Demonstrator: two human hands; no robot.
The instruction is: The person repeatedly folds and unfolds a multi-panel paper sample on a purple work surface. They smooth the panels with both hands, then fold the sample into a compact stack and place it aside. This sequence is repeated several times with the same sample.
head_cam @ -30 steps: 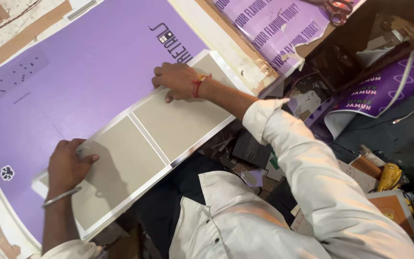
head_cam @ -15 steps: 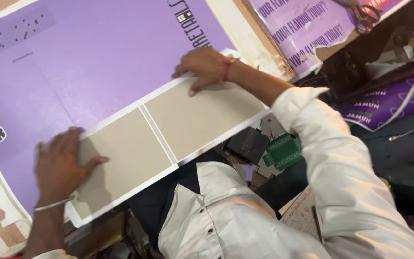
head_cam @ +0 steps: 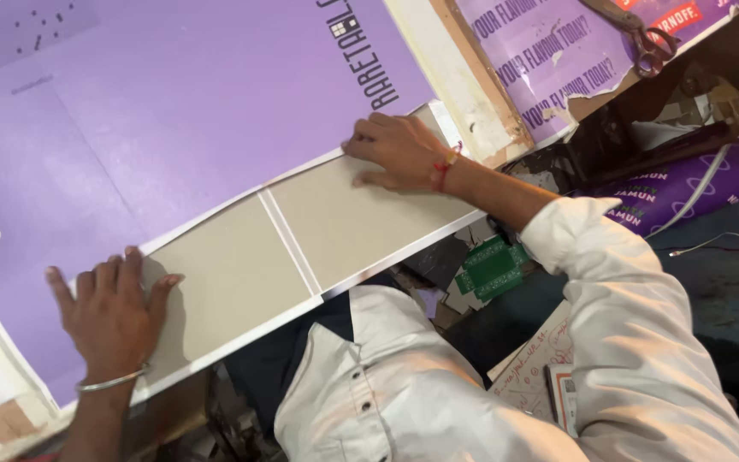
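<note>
A large purple printed sheet [head_cam: 173,111] lies flat on the work table. Two grey cardboard panels [head_cam: 301,239] rest side by side on its near white-edged margin, split by a thin white gap. My left hand [head_cam: 113,312] presses flat, fingers spread, on the left end of the left panel; a metal bangle is on that wrist. My right hand [head_cam: 399,152] presses down at the far right corner of the right panel, where it meets the purple sheet; a red thread is tied at that wrist. Neither hand holds anything.
A wooden strip [head_cam: 476,81] edges the table on the right. Beyond it lies another purple printed sheet [head_cam: 558,60] with scissors [head_cam: 635,34] on it. Below the table sit a green circuit board [head_cam: 489,267], papers [head_cam: 549,368] and cables [head_cam: 703,205].
The view has drifted, shifting the sheet and panels. My left hand has flattened out with fingers spread on the left panel. My right hand stays at the right panel's far corner.
</note>
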